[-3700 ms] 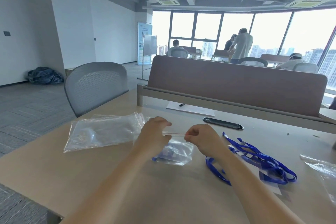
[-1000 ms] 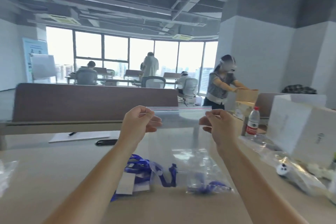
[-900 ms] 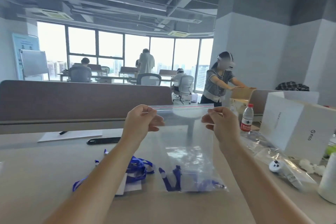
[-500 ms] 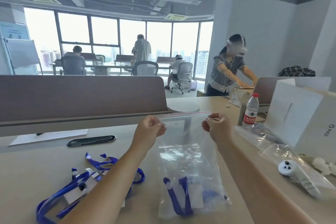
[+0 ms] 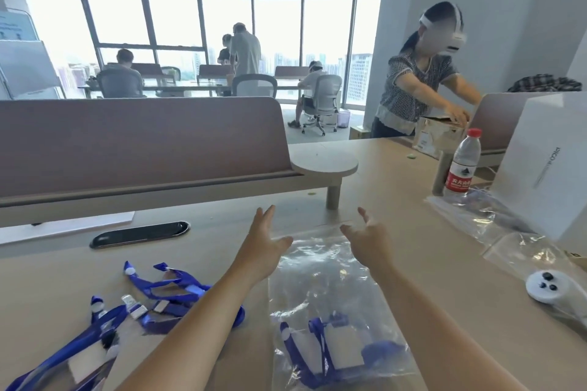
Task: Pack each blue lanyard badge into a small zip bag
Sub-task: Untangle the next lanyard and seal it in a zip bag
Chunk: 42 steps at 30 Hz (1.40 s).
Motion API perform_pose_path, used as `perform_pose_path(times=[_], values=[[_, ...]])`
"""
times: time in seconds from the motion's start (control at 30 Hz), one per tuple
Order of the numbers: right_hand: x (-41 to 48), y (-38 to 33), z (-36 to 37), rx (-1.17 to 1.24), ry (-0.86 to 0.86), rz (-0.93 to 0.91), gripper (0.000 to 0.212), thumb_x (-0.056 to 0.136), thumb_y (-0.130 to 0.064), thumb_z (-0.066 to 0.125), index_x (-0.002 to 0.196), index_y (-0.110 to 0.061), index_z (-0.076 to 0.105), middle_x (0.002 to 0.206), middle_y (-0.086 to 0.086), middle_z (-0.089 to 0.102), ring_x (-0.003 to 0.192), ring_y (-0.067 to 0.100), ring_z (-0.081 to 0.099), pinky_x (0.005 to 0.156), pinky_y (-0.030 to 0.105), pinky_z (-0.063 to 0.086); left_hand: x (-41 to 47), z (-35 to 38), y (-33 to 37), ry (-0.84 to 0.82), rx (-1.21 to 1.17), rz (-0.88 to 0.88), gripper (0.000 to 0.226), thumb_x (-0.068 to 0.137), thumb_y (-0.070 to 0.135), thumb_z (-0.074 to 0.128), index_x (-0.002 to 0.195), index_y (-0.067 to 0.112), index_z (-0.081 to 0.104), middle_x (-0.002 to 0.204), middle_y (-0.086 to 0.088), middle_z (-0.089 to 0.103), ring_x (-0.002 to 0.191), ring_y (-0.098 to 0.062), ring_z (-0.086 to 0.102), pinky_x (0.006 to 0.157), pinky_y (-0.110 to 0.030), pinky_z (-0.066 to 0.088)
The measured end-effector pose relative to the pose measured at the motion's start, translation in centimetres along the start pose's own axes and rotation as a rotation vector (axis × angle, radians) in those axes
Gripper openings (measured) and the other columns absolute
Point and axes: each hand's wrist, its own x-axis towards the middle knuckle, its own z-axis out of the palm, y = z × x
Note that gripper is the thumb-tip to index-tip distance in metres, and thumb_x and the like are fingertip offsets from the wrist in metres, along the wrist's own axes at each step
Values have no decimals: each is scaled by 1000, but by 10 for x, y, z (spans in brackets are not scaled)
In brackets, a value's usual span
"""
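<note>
Left hand: mine, fingers straight and spread, gripping nothing. It is at the bag's far left corner, and I cannot tell whether it touches the plastic.
Right hand: fingers also spread and slack, empty, over the bag's far right corner.
Zip bag: clear, lying flat on the table between my forearms, with its mouth end away from me by my hands.
Lanyard badge: one blue strap with its white card, inside the bag, bunched at the end nearest me.
Zip strip: too faint to read, so I cannot tell whether it is sealed.
Loose lanyards: a blue tangle with clips and cards on the table, left of my left forearm and outside any bag.
Stage, by my judgement: one badge is packed and laid down, and the tangle is not yet packed.
Risk one: if the strip is not pressed shut along its whole run, the strap may slide out when the bag is lifted by its bottom.
Risk two: the straps in the heap cross one another, so pulling one may drag its neighbours along or off the near edge.
Risk three: my left forearm passes over the tangle, and a careless draw back could snag a loop.
Risk four: the water bottle stands upright beside the white box, just behind the spare bags. Reaching there for a fresh bag could tip it.
</note>
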Motion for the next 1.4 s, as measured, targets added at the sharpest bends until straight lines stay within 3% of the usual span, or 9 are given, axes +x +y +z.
perform_pose_path(times=[0.13,0.3,0.53,0.67,0.8,0.97,1.1,1.3,1.4], values=[[-19,-16,3,-38,-16,-44,50,93,-21,62,141,-11,49,114,3,62,99,20,57,78,25,36,-8,-4,1,-8,5,57,53,95,26,61,145,25,44,150,7,42,136,-13,42,99,-23,34],[-69,-51,28,40,-92,-134,35,94,-23,65,127,-12,59,120,0,65,108,17,61,86,27,46,-47,-36,5,0,-162,58,14,95,21,61,108,24,66,110,1,72,95,-14,71,92,-39,56],[-159,-93,78,-52,-207,-243,31,93,-28,61,122,-17,62,107,-8,63,97,11,58,82,24,41,-133,-112,-10,124,-113,17,18,99,13,51,105,13,68,95,0,75,83,-14,72,78,-25,59],[-205,-105,107,-50,-244,-257,29,91,-23,62,119,-16,65,105,-6,64,92,11,56,78,23,37,-178,-147,-31,196,-135,-9,18,97,14,52,100,16,70,91,1,75,82,-16,73,80,-30,59],[-235,-106,131,-75,-299,-265,23,92,-19,58,114,-18,64,101,-5,64,82,11,57,62,20,42,-208,-165,-52,235,-131,-44,19,97,14,52,101,14,71,92,-2,75,84,-17,71,77,-29,58],[-255,-96,158,-98,-329,-252,10,91,-20,62,102,-21,62,96,-4,66,87,15,59,74,27,42,-226,-176,-81,249,-148,-90,19,95,12,52,97,13,72,90,0,75,83,-16,71,69,-20,56],[-259,-78,171,-184,-361,-267,25,89,-24,65,114,-20,65,105,-9,66,97,11,61,78,24,42,-230,-177,-106,244,-163,-146,24,95,11,49,93,18,72,93,3,75,88,-15,71,76,-27,58],[-260,-70,182,-262,-363,-265,24,91,-26,63,113,-20,67,110,-6,69,103,15,63,82,26,45,-230,-169,-132,192,-177,-198,22,94,15,54,101,26,71,112,1,71,97,-20,70,88,-33,57],[-262,-73,184,-271,-352,-274,24,91,-26,61,113,-19,68,111,-4,71,102,16,64,84,27,48,-228,-165,-132,192,-214,-221,24,93,13,55,89,33,68,106,-2,73,96,-22,71,94,-40,56]])
